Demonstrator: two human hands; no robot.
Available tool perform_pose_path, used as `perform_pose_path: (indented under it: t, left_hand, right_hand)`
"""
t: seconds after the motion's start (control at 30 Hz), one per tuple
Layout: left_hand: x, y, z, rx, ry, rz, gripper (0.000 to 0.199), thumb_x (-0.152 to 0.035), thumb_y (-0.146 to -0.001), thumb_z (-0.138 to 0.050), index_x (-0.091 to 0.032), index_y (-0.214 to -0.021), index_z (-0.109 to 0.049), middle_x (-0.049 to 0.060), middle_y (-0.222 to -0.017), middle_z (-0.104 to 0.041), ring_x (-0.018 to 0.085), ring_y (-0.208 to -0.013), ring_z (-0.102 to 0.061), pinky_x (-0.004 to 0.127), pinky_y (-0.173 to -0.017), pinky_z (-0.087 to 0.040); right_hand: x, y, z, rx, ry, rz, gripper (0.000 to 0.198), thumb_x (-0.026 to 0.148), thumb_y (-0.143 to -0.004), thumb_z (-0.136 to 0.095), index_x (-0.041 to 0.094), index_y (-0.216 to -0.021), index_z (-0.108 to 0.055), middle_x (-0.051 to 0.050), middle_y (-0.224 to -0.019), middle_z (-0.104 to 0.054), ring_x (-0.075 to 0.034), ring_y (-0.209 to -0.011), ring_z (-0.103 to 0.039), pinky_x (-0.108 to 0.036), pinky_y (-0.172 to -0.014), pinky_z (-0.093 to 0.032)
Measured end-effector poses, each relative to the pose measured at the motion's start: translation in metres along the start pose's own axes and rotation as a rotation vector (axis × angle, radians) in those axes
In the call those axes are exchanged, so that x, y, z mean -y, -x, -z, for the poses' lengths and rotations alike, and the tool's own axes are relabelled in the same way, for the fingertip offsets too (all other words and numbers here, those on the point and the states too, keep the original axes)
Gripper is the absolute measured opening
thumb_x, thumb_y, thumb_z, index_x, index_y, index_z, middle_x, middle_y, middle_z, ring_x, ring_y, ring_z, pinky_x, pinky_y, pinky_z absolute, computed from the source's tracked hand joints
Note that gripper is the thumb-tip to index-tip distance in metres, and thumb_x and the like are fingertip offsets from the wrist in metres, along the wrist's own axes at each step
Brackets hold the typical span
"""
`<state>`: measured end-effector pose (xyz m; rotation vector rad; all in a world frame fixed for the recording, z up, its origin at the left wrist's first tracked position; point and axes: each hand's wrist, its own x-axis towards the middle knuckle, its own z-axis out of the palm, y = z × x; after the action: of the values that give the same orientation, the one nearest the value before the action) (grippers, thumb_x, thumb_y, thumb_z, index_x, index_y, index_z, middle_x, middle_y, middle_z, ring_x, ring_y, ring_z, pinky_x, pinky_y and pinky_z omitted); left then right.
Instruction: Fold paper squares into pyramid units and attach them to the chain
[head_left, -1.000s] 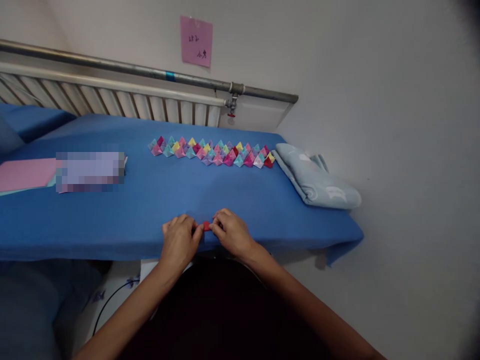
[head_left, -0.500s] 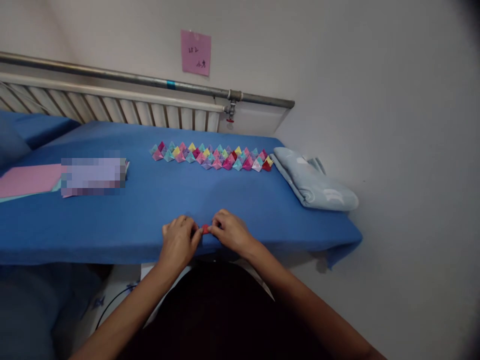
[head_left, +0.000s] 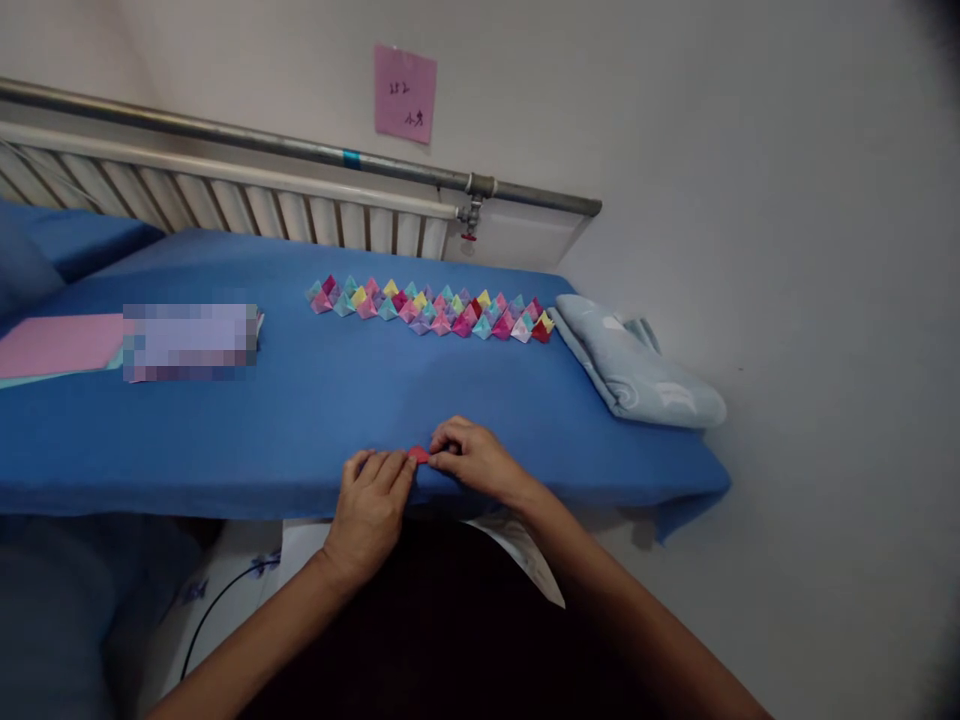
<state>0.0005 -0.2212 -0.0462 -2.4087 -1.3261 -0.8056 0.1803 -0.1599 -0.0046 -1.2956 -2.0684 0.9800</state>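
Note:
A small piece of red folded paper (head_left: 418, 455) lies near the front edge of the blue-covered surface, between my two hands. My left hand (head_left: 373, 505) holds down its left side, the fingers close together with the tips on the paper and the thumb hidden. At the paper's right corner, my right hand (head_left: 471, 458) pinches with thumb and forefinger, its other fingers curled. Farther back stand rows of small folded paper pieces (head_left: 441, 325) in pink, teal, yellow, purple and red.
A folded light-blue blanket (head_left: 637, 370) lies at the right. Pink paper sheets (head_left: 64, 343) and a blurred-out stack (head_left: 191, 340) are at the left. Behind the blue cloth (head_left: 285, 420) run a radiator (head_left: 315, 215) and a metal pipe (head_left: 247, 133). A pink note (head_left: 405, 95) hangs on the wall.
My left hand has turned over the paper, fingers now forward with the thumb out of sight. The red paper shows a more pointed shape. The view has shifted slightly.

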Motion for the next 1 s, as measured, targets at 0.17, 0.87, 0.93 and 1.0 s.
perform_pose_path:
  t: [0.17, 0.87, 0.93, 1.0]
  left_hand:
    - [0.000, 0.001, 0.000, -0.005, -0.016, -0.012, 0.036, -0.002, -0.085, -0.041, -0.011, -0.113, -0.061, 0.013, -0.109, -0.068, 0.026, -0.096, -0.058, 0.044, -0.088, -0.038]
    - [-0.009, 0.002, 0.002, 0.013, -0.070, -0.004, 0.041, 0.000, -0.081, -0.041, -0.007, -0.115, -0.062, 0.015, -0.111, -0.068, 0.028, -0.098, -0.057, 0.045, -0.090, -0.038]
    - [-0.008, 0.003, 0.001, 0.013, -0.062, -0.005, 0.040, 0.000, -0.081, -0.042, -0.005, -0.115, -0.062, 0.016, -0.111, -0.068, 0.028, -0.098, -0.057, 0.045, -0.089, -0.038]
    - [-0.007, 0.007, 0.001, 0.013, -0.039, 0.002, 0.042, 0.000, -0.082, -0.041, -0.006, -0.119, -0.059, 0.015, -0.113, -0.067, 0.028, -0.100, -0.057, 0.045, -0.090, -0.038]
  right_hand:
    - [0.001, -0.001, -0.002, -0.007, 0.030, -0.008, 0.011, 0.007, -0.074, -0.068, 0.016, -0.071, -0.063, 0.003, -0.078, -0.054, -0.007, -0.064, -0.047, -0.021, -0.063, -0.040]
    - [0.021, 0.002, -0.021, -0.193, 0.008, -0.044, 0.010, 0.012, -0.079, -0.054, 0.020, -0.074, -0.056, 0.004, -0.070, -0.056, -0.010, -0.064, -0.051, -0.021, -0.061, -0.040]
    - [0.024, 0.000, -0.026, -0.140, -0.006, -0.051, 0.012, 0.010, -0.079, -0.052, 0.020, -0.073, -0.054, 0.004, -0.067, -0.056, -0.010, -0.063, -0.051, -0.021, -0.061, -0.040]
    - [0.024, -0.004, -0.028, -0.111, 0.027, -0.083, 0.014, 0.008, -0.078, -0.051, 0.020, -0.071, -0.053, 0.005, -0.065, -0.056, -0.010, -0.062, -0.050, -0.021, -0.061, -0.040]
